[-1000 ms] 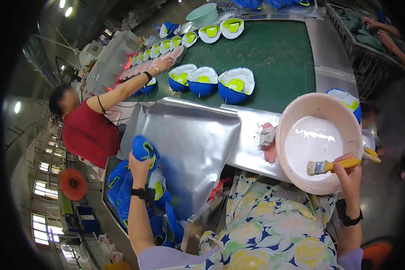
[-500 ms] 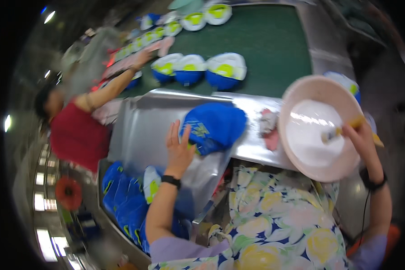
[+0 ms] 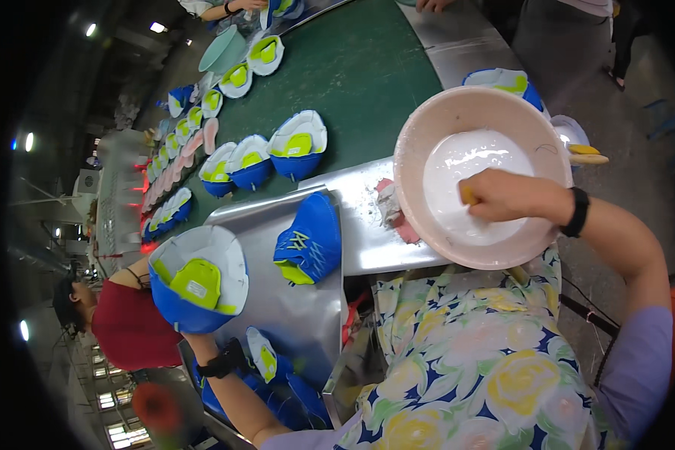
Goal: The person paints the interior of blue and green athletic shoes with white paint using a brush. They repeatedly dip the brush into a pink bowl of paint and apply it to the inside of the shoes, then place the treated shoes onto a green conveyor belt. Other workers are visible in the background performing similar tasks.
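Observation:
My left hand point(image 3: 195, 341) is closed round the underside of a blue shoe upper point(image 3: 191, 311), mostly hidden behind it. That upper is turned bottom up, showing its white rim and a lime-green patch. My right hand point(image 3: 510, 196) reaches into a pale pink basin point(image 3: 406, 169) of white liquid point(image 3: 454, 161). It grips a brush point(image 3: 468, 193) by its yellow handle, and the bristle end is hidden from sight. Between my hands, another blue shoe upper point(image 3: 315, 240) with lime laces lies on the metal tray point(image 3: 307, 307).
Several bottom-up uppers point(image 3: 296, 154) stand on the green belt point(image 3: 352, 82). Pink insoles point(image 3: 176, 171) line its left side. A rag point(image 3: 390, 206) lies beside the basin. More uppers point(image 3: 274, 401) fill a bin below the tray. A co-worker in red point(image 3: 139, 326) is close at left.
My left hand, open over the tray before, now holds an upper raised to the left. My right hand has lowered the brush into the basin. The whole view has shifted.

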